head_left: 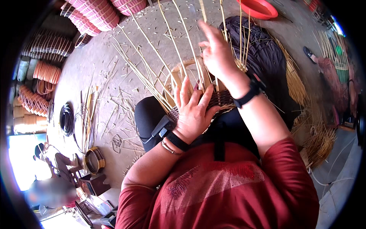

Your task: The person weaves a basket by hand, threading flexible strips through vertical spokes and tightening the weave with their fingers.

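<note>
Clearly the basket [198, 91] is only partly woven: it rests on the person's lap, its dark lower band done, while many pale stakes [164, 57] stand loose and fan up and away from its rim, so most of the wall looks left to weave. The left hand [194, 112] lies flat against the near side of the basket, fingers spread wide, steadying it. The right hand [217, 53] is raised above the rim, its fingers pinched narrow on a thin strand [202, 13] among the stakes. Each wrist wears a black band.

Around the lap, cut slivers litter the concrete floor [103, 65]. Dark wire coils [66, 119] and a small finished ring basket [94, 160] lie to the left; stacks of reddish baskets [95, 13] line the far edge, and a red bowl [259, 7] sits ahead. Straw heaps [316, 141] lie to the right. Another person [49, 160] sits at lower left, well apart. The crowded stakes themselves look the main hindrance to the hands.
</note>
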A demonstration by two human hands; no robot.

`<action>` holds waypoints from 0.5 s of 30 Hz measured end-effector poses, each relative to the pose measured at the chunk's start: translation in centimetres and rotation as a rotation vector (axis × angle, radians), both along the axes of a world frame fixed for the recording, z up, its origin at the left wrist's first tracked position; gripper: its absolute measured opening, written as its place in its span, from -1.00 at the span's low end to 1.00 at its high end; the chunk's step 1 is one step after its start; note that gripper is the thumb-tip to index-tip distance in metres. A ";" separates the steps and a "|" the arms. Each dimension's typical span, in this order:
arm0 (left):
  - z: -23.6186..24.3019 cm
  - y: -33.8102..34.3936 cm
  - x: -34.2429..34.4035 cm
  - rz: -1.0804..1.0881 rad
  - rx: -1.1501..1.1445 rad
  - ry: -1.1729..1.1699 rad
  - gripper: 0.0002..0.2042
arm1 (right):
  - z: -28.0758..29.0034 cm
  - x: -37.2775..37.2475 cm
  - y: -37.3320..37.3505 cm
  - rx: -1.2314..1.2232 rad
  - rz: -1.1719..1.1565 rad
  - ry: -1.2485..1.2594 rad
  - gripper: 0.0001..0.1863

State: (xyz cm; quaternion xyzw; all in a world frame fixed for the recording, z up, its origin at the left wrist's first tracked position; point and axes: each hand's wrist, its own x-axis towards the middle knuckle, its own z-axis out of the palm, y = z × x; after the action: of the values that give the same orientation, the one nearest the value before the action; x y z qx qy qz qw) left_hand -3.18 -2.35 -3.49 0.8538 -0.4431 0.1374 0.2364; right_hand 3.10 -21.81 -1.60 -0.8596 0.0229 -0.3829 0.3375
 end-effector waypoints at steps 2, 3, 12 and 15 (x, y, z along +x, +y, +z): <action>0.0 0.4 0.1 -0.001 -0.010 -0.026 -0.38 | 2.3 -4.1 -0.2 0.510 0.056 0.115 -0.20; 0.3 0.7 0.3 -0.003 -0.013 -0.036 -0.38 | 3.4 -5.9 -0.4 0.916 0.081 0.149 -0.29; 3.7 -7.3 7.1 0.119 0.292 -0.093 -0.32 | 5.7 -14.8 0.5 1.110 0.729 -0.001 -0.60; 4.0 -8.0 7.9 0.069 0.481 -0.020 -0.31 | 4.9 -15.7 0.3 0.905 0.791 0.007 -0.66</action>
State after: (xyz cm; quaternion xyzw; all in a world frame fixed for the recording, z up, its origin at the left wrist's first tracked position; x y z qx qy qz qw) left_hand 4.75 -10.31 0.51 0.8987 -0.4360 0.0442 0.0172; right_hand -12.64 -21.55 3.34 -0.5752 -0.1369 -0.1779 0.7866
